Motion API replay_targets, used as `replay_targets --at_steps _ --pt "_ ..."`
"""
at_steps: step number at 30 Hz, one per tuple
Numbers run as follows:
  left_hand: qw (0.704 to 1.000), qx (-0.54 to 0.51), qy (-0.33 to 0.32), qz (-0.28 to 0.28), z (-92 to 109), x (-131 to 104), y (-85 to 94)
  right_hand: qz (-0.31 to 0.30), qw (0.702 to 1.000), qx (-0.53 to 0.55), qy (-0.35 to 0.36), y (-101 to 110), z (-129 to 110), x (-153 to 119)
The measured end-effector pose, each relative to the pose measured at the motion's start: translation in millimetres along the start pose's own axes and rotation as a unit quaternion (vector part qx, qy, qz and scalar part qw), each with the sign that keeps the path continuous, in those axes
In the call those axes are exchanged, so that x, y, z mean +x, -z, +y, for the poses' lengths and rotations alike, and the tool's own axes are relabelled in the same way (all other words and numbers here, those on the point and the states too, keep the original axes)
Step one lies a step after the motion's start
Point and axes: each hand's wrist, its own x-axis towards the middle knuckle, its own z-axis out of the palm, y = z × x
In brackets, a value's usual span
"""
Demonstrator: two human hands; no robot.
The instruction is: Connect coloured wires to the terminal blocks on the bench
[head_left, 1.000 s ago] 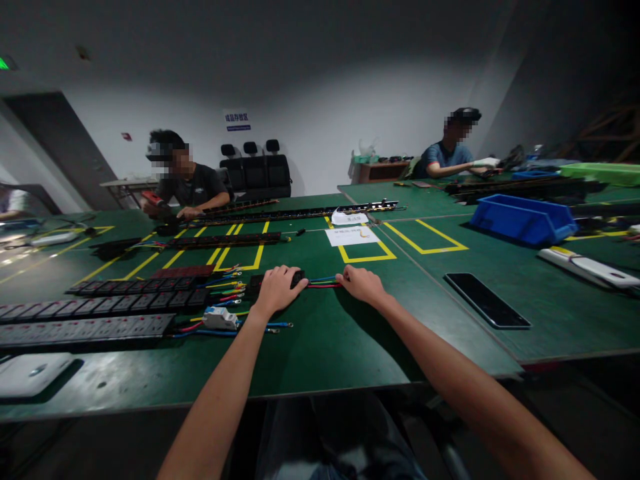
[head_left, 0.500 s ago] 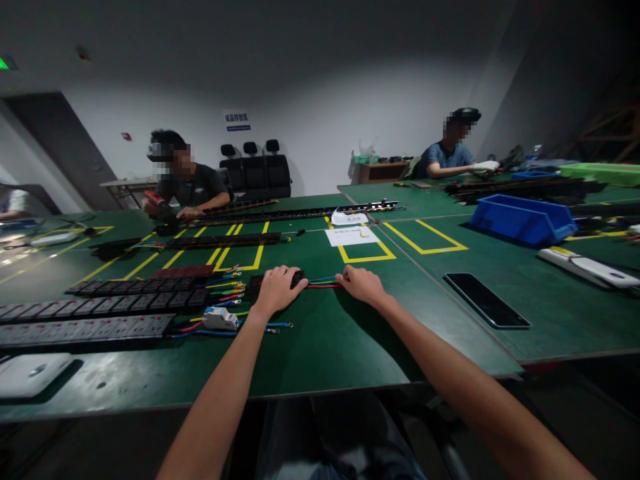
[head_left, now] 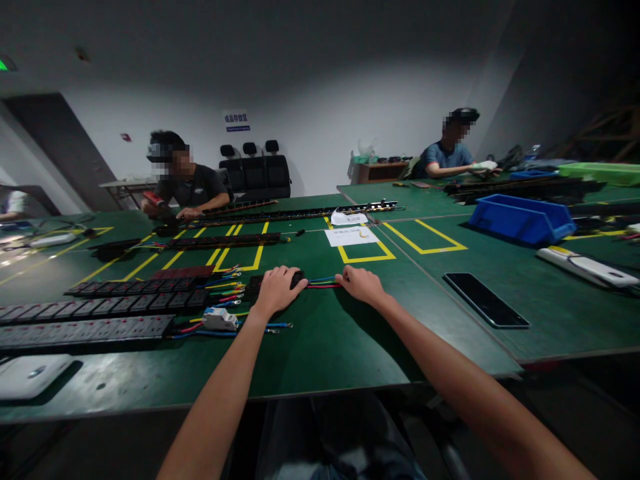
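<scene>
My left hand [head_left: 278,291] is wrapped over a short black block [head_left: 254,285] lying on the green table. Red, blue and green wires [head_left: 323,283] run from the block's right end to my right hand [head_left: 361,284], whose fingers are closed on them. The wire ends are hidden under that hand. To the left lie long black socket strips [head_left: 110,303] with coloured leads. A white breaker [head_left: 220,319] sits among the leads, just left of my left forearm.
A black phone [head_left: 486,300] lies to the right, with a blue bin [head_left: 523,219] and a white device [head_left: 587,267] beyond. White papers [head_left: 351,237] rest ahead. Two people [head_left: 187,180] work across the table [head_left: 310,367]. Another white device [head_left: 35,375] is at the left front.
My hands, the block and the wires show no clear movement. At the far right, the other person's gloved hand has shifted slightly.
</scene>
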Motion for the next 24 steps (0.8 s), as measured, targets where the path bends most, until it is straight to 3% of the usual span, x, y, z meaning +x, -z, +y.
replay_targets --at_steps 24 --pt "1.000 0.011 -0.006 0.007 0.5 -0.2 -0.8 0.003 1.000 0.001 0.002 -1.1 1.2 0.8"
